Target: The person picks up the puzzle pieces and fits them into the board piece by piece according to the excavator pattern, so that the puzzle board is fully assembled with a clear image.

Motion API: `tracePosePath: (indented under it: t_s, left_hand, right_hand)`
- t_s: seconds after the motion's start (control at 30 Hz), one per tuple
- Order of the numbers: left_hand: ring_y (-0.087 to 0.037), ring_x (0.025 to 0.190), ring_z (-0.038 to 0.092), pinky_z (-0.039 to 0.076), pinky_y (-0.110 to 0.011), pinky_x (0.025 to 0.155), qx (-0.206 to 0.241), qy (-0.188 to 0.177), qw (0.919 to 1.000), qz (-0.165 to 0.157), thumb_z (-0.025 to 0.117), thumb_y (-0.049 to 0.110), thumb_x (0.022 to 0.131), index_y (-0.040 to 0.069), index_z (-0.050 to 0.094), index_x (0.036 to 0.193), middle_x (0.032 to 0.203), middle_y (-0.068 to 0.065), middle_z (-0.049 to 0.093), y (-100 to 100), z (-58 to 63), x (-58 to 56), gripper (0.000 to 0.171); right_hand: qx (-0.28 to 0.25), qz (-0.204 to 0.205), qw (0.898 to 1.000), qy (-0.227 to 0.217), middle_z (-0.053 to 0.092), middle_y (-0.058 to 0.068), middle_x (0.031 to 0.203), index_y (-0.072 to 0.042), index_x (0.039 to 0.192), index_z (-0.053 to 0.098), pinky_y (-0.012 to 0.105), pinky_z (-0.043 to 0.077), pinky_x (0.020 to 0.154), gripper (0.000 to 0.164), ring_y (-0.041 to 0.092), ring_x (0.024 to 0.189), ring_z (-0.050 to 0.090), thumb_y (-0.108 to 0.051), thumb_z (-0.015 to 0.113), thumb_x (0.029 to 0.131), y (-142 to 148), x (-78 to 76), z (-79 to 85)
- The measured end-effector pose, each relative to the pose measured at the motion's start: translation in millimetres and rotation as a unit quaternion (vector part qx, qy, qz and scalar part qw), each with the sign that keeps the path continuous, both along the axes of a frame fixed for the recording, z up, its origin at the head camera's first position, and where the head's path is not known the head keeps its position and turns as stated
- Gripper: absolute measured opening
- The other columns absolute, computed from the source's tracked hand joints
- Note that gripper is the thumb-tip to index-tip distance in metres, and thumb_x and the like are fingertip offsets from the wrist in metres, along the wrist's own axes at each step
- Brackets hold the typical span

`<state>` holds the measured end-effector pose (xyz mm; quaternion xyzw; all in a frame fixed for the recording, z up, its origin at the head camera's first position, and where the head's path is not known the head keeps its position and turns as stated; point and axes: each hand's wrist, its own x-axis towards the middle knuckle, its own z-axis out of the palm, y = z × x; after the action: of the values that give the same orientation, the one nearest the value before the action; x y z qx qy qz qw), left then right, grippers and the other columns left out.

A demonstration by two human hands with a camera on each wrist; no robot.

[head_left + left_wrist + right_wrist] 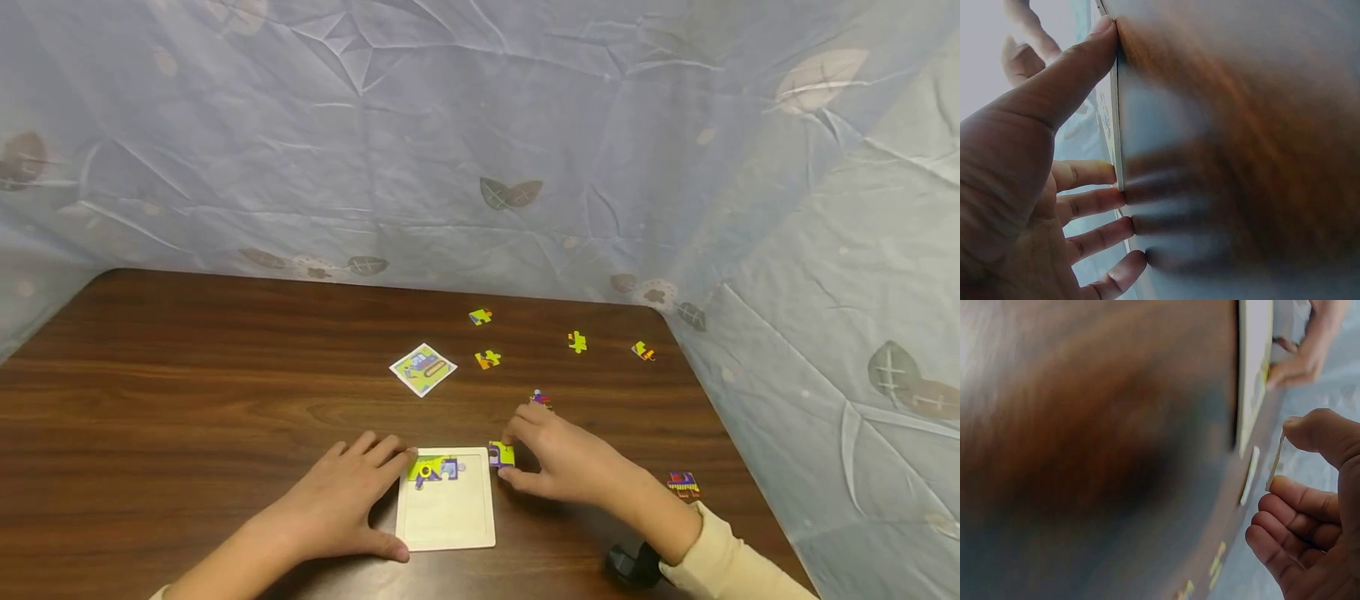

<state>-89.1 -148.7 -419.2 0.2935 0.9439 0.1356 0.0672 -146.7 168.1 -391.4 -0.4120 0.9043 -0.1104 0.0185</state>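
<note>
Lower centre of the head view: the left hand [341, 500] lies flat with straight fingers, steadying the puzzle tray [447, 521] on the surface [187, 375]. The right hand [558, 462] pinches a puzzle piece [501, 454] at the tray's upper right corner. Fitting step, probably; next it needs aligning beside the joined pieces [437, 468].

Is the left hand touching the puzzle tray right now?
Touching. The left wrist view shows the left hand's thumb and fingertips pressed against the puzzle tray's edge.

Head camera: above near edge of tabletop [187, 358], facing forward-down, moderate range. Left wrist camera: very close, at surface level, beside puzzle tray [1117, 119]. Right wrist camera: equally close, opposite side. All three share tray.
</note>
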Motion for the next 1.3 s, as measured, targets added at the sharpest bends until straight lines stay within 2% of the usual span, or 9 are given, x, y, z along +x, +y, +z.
tracePosePath:
  t_s: [0.17,0.33,0.47,0.73,0.93,1.07,1.17,1.3]
  left_hand:
    - [-0.036,0.135,0.053,0.046,-0.072,0.103,-0.002,0.009,1.0000,0.002,0.074,0.084,0.068,0.009,0.053,0.151,0.149,-0.010,0.057,-1,1.1,0.4,0.114]
    - [-0.038,0.137,0.052,0.045,-0.072,0.104,-0.003,0.002,1.0000,0.003,0.074,0.084,0.068,0.009,0.053,0.152,0.151,-0.011,0.056,-1,0.9,0.6,0.115]
    - [-0.038,0.136,0.052,0.046,-0.072,0.104,-0.001,-0.004,1.0000,0.001,0.073,0.085,0.068,0.009,0.052,0.152,0.151,-0.011,0.056,-1,0.8,0.2,0.115]
    - [-0.038,0.137,0.052,0.045,-0.072,0.104,0.001,-0.005,1.0000,0.000,0.072,0.085,0.069,0.008,0.052,0.152,0.152,-0.012,0.056,-1,-0.1,-0.5,0.115]
    - [-0.035,0.134,0.053,0.048,-0.069,0.103,0.000,0.011,0.9999,-0.002,0.072,0.085,0.069,0.008,0.053,0.151,0.149,-0.009,0.057,-2,-0.4,-0.2,0.114]
    - [-0.035,0.132,0.054,0.048,-0.068,0.102,0.000,0.016,0.9999,-0.002,0.073,0.084,0.069,0.009,0.054,0.151,0.147,-0.009,0.058,-2,-0.5,0.3,0.113]
    - [-0.035,0.132,0.054,0.049,-0.068,0.101,0.000,0.019,0.9998,-0.003,0.074,0.083,0.070,0.009,0.054,0.151,0.147,-0.008,0.058,-2,-0.7,0.2,0.112]
    - [-0.036,0.132,0.054,0.048,-0.068,0.102,0.001,0.017,0.9999,-0.004,0.074,0.083,0.070,0.009,0.054,0.151,0.147,-0.009,0.058,-2,-1.0,-0.1,0.111]
  right_hand:
    - [0.019,0.007,0.999,-0.030,0.061,-0.003,0.108,-0.011,0.112,0.069,0.021,0.054,0.082,0.031,0.007,0.098,0.051,-0.036,0.074,0.096,-16,3.5,-4.7]
    - [0.036,0.000,0.998,-0.048,0.061,-0.003,0.111,-0.012,0.116,0.069,0.020,0.055,0.081,0.035,0.006,0.098,0.050,-0.041,0.073,0.097,-25,5.2,-6.1]
    - [0.046,0.008,0.998,-0.032,0.061,-0.004,0.108,-0.012,0.115,0.070,0.020,0.054,0.080,0.035,0.006,0.096,0.050,-0.041,0.073,0.096,-30,5.2,-7.8]
    - [0.073,0.034,0.997,-0.003,0.056,-0.006,0.099,-0.013,0.111,0.071,0.016,0.046,0.072,0.030,0.006,0.089,0.044,-0.041,0.071,0.099,-37,4.4,-11.2]
    - [0.078,0.070,0.992,0.075,0.055,-0.006,0.090,-0.013,0.099,0.072,0.017,0.044,0.069,0.023,0.007,0.084,0.044,-0.036,0.072,0.098,-40,8.5,-13.3]
    - [0.072,0.079,0.987,0.116,0.053,-0.007,0.084,-0.015,0.090,0.073,0.016,0.040,0.065,0.018,0.006,0.079,0.041,-0.031,0.073,0.097,-41,11.7,-14.6]
    - [0.068,0.070,0.988,0.116,0.054,-0.007,0.083,-0.016,0.088,0.075,0.016,0.040,0.064,0.016,0.006,0.078,0.041,-0.030,0.074,0.096,-42,12.4,-14.7]
    - [0.069,0.056,0.992,0.095,0.060,-0.006,0.087,-0.015,0.090,0.077,0.016,0.044,0.065,0.016,0.007,0.080,0.046,-0.030,0.076,0.095,-44,11.9,-12.9]
